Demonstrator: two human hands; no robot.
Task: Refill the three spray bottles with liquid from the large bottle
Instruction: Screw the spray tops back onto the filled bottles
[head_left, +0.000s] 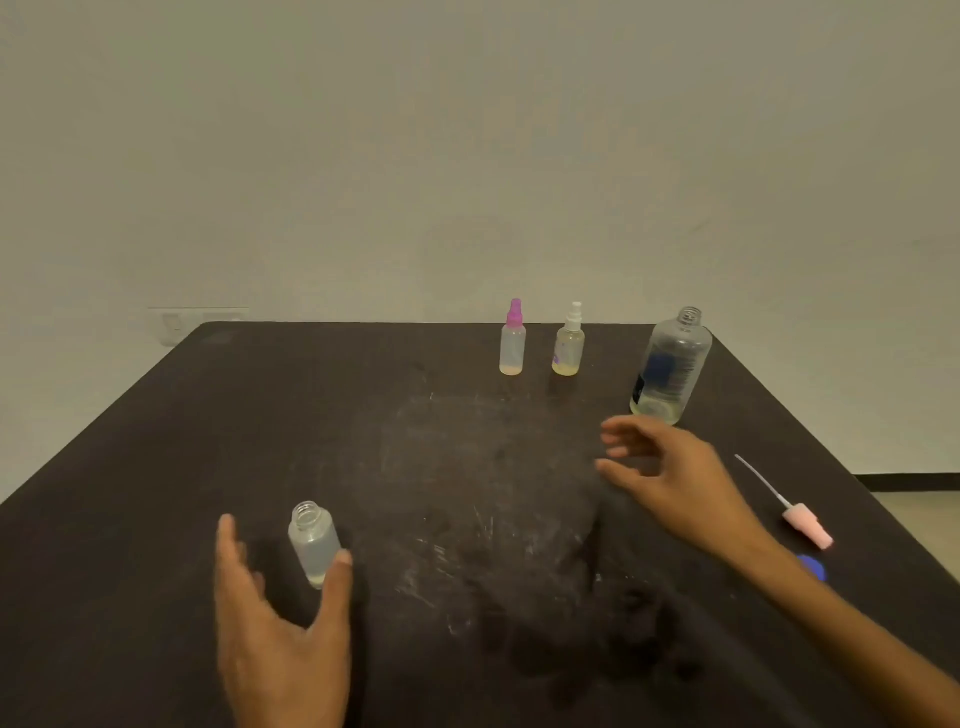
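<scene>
My table (260, 441) is dark and matt, scuffed with pale scratches. The 3 small spray bottles look like frosted plastic, such as the open one (313, 545); the large bottle (672, 364) is clear, glossy plastic.

Two bare hands and forearms belong to the person wearing the camera. The left hand (270, 618) shows its back, with a broad thumb and a short, pale thumbnail. The right hand (670, 478) has slender fingers with short, pale nails, slightly blurred. The right forearm is uncovered along its whole visible length; no sleeve edge shows. No rings, watch, bracelets or gloves are seen on either hand or wrist. Nothing else of the person's body appears.
</scene>
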